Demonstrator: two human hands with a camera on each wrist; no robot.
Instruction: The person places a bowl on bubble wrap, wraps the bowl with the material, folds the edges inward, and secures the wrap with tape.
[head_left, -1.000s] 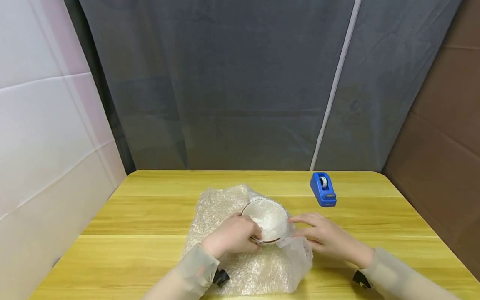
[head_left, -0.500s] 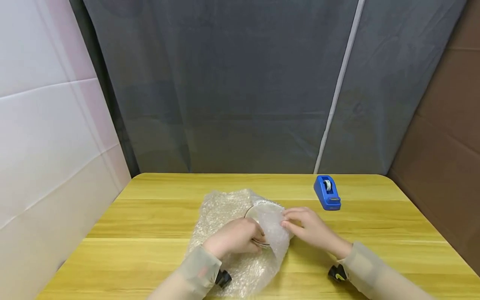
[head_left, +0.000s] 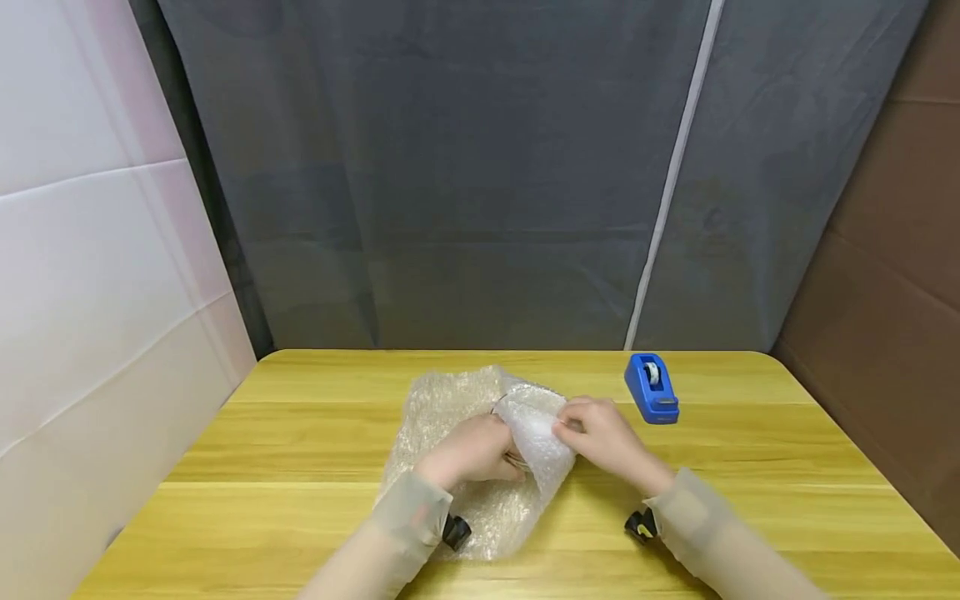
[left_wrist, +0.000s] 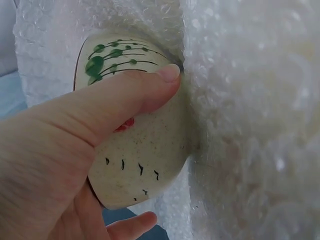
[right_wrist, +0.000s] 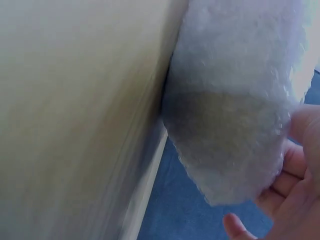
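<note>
A cream bowl point(left_wrist: 145, 145), painted with green leaves and a red flower, stands on a sheet of bubble wrap point(head_left: 450, 396). In the head view a flap of the wrap covers most of it. My left hand point(head_left: 476, 450) grips the bowl's near left side. The left wrist view shows the thumb lying along its outer wall, the fingers partly hidden past the rim. At the bowl's right, my right hand point(head_left: 603, 433) pinches the folded-over flap. In the right wrist view the wrap point(right_wrist: 230, 60) hugs the bowl's side, with thumb and fingers at its edge.
A blue tape dispenser point(head_left: 651, 388) with a roll in it stands on the wooden table point(head_left: 300, 442), to the back right. A dark grey curtain point(head_left: 465, 183) hangs behind the table, with a white panel point(head_left: 112, 250) on the left and a brown one point(head_left: 885, 275) on the right.
My right hand has taken up the right part of the bubble wrap and drawn it leftward over the bowl, covering its opening. The left hand has kept its grip on the bowl.
</note>
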